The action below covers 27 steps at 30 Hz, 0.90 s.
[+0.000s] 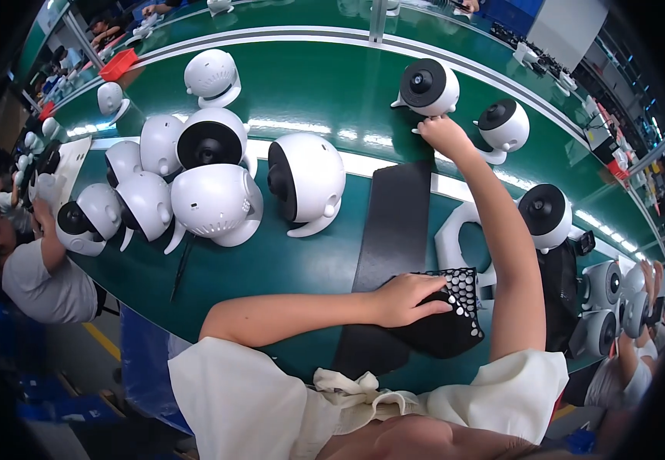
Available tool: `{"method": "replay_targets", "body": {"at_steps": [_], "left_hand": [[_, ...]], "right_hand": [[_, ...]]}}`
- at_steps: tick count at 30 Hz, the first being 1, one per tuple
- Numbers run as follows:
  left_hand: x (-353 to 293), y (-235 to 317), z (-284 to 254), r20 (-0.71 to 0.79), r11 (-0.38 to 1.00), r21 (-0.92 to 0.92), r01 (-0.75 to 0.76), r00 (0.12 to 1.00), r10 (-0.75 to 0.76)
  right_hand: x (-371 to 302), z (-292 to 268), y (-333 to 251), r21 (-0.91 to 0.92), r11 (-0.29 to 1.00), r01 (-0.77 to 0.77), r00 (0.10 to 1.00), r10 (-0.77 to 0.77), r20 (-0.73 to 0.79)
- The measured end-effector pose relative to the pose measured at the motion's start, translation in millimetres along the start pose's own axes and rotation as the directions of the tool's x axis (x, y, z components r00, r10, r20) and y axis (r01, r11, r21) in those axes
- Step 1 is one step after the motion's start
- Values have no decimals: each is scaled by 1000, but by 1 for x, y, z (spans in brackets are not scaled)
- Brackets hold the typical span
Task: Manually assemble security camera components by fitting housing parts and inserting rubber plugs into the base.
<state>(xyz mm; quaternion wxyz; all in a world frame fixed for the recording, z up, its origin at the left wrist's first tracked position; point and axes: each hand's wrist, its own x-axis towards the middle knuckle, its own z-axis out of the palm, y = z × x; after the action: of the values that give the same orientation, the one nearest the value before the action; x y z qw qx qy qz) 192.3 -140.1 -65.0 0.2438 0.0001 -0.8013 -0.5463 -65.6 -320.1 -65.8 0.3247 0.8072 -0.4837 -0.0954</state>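
My right hand (446, 136) reaches far forward to the green belt, its fingers closed at the base of a round white camera (441, 90) with a black front. The fingertips are partly hidden. My left hand (411, 299) lies with fingers and thumb apart on a dark, rounded object (441, 337) with a black perforated panel (463, 291); its kind is unclear. Beneath my left forearm runs a flat black strip (394, 222). A white ring-shaped piece (452, 244) stands beside my right forearm. Another white camera (510, 130) sits to the right of the gripped one.
Several white cameras crowd the left of the green table, the nearest (213, 199) beside a thin black tool (182, 268). One camera (317, 180) stands nearer the middle, another (547, 215) at the right. A co-worker (45, 268) sits left. Red trays (119, 64) edge the belt.
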Motion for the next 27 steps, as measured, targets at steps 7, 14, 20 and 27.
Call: {"method": "replay_targets", "body": {"at_steps": [7,14,20,27], "left_hand": [[2,-2,2,-20,1000,2,-16,1000,17],[1,-1,1,-3,1000,25,6,1000,-6],[1,0,0,3,1000,12,10,1000,-10],[2,-3,1,-3,1000,13,2,1000,-1]], "right_hand": [[7,-27,23,635,691,-346,923,372,98],[-14,-3,55,858,379,-347,848,518,114],[-18,-11,54,863,241,-444,790,560,249],[-29,-25,13,603,700,-383,886,462,26]]}}
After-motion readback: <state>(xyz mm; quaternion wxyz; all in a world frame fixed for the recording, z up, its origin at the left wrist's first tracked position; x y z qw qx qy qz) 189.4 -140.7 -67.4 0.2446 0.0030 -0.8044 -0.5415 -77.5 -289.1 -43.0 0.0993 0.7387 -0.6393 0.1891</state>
